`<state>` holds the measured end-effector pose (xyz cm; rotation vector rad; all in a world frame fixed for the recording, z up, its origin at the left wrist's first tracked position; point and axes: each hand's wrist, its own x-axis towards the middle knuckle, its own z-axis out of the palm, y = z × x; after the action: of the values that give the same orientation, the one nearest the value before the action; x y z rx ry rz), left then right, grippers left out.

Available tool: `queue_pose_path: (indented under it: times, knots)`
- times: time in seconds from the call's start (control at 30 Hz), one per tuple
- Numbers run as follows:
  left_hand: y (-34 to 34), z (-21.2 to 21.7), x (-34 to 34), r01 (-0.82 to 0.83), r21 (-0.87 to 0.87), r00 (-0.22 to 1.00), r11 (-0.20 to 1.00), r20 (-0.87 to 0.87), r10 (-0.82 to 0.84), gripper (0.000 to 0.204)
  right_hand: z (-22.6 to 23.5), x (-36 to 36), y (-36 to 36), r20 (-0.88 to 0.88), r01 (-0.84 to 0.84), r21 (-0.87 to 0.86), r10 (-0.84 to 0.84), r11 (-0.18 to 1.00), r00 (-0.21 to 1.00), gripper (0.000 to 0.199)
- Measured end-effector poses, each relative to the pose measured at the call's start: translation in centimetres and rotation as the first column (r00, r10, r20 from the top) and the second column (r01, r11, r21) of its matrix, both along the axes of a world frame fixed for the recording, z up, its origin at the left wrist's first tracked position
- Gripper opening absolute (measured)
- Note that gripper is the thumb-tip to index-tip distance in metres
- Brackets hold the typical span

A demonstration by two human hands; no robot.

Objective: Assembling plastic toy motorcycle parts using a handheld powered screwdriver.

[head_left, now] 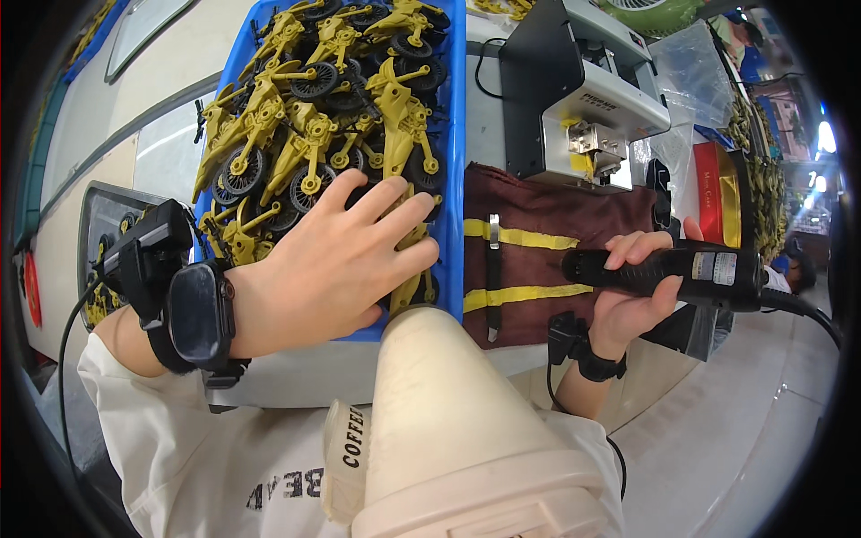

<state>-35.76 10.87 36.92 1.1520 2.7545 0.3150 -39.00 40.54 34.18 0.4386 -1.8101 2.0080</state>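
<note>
A blue bin (457, 117) is heaped with yellow toy motorcycles (314, 134) that have black spoked wheels. My left hand (350, 255) lies over the near part of the heap, its fingers spread and slightly bent. Its fingertips reach down among the toys, with no toy plainly gripped; what lies under the palm is hidden. To the right, my right hand (641, 278) is wrapped round a black corded electric screwdriver (682, 273), held sideways with its front end toward the bin. The screwdriver is above a dark maroon cloth (538, 260).
Behind the cloth stands a white and black screw-feeder-like machine (583, 108). A red box (717, 193) is right of it. Yellow strips and two metal clips (494, 231) lie on the cloth. A large cream tube (439, 394) rises in front of my chest. At left sits a grey tray (108, 202).
</note>
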Motion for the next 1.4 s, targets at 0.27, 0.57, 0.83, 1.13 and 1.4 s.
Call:
queue_pose_path:
  times: [0.27, 0.57, 0.83, 1.13, 1.4]
  knots:
    - [0.2, -0.8, -0.2, -0.055, 0.087, 0.998, 0.995, -0.026, 0.057, 0.041, -0.2, 0.2, 0.6, -0.014, 0.074, -0.015, -0.075, 0.997, 0.997, 0.074]
    - [-1.3, 0.7, -1.7, -0.047, 0.301, 0.994, 0.952, -0.083, 0.075, 0.033, -0.4, 0.3, 0.8, -0.006, 0.131, -0.016, -0.131, 0.991, 0.991, 0.076]
    - [0.4, -1.2, -2.7, -0.04, 0.415, 0.998, 0.909, 0.055, 0.019, 0.038, -0.3, -0.4, 0.0, 0.008, 0.064, -0.019, -0.064, 0.998, 0.998, 0.07]
    - [1.2, -2.7, -4.2, 0.086, 0.353, 0.992, 0.932, -0.113, -0.049, 0.041, 0.0, -0.5, 0.0, 0.016, 0.069, 0.004, -0.069, 0.998, 0.997, 0.068]
    - [0.6, -2.4, -3.4, 0.013, 0.345, 0.999, 0.939, -0.033, -0.002, 0.066, -0.1, -0.8, -0.2, 0.012, 0.049, 0.012, -0.049, 0.999, 0.999, 0.068]
